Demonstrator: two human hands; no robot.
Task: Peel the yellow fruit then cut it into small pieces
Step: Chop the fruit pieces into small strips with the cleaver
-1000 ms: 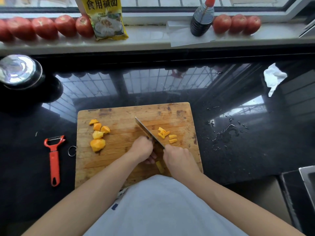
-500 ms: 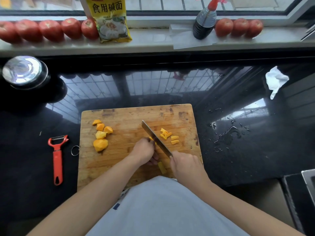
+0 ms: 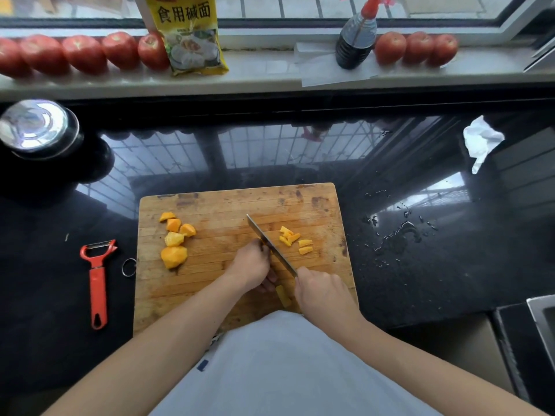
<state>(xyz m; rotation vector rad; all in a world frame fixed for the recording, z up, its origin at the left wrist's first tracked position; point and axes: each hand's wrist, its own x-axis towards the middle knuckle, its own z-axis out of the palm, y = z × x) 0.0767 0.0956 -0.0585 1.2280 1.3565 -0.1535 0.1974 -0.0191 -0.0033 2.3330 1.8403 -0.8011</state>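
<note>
On the wooden cutting board (image 3: 228, 295) my right hand (image 3: 322, 292) grips the handle of a knife (image 3: 270, 244), whose blade slants up to the left. My left hand (image 3: 252, 267) holds down a piece of yellow fruit right beside the blade; that piece is almost hidden under the fingers. Several small cut pieces (image 3: 295, 240) lie to the right of the blade. Bigger yellow chunks (image 3: 174, 238) sit at the board's left side. One yellow strip (image 3: 283, 295) lies between my hands.
A red peeler (image 3: 97, 280) lies on the black counter left of the board. A steel-lidded pot (image 3: 36, 127) stands at far left, crumpled tissue (image 3: 480, 139) at far right. Water drops (image 3: 399, 232) dot the counter. Tomatoes (image 3: 84, 52), a yellow packet (image 3: 189, 34) and a dark bottle (image 3: 356, 40) line the windowsill.
The blade has stayed against the piece under my left hand, shifting only slightly. The view has drifted a little; the pieces on the board lie as before.
</note>
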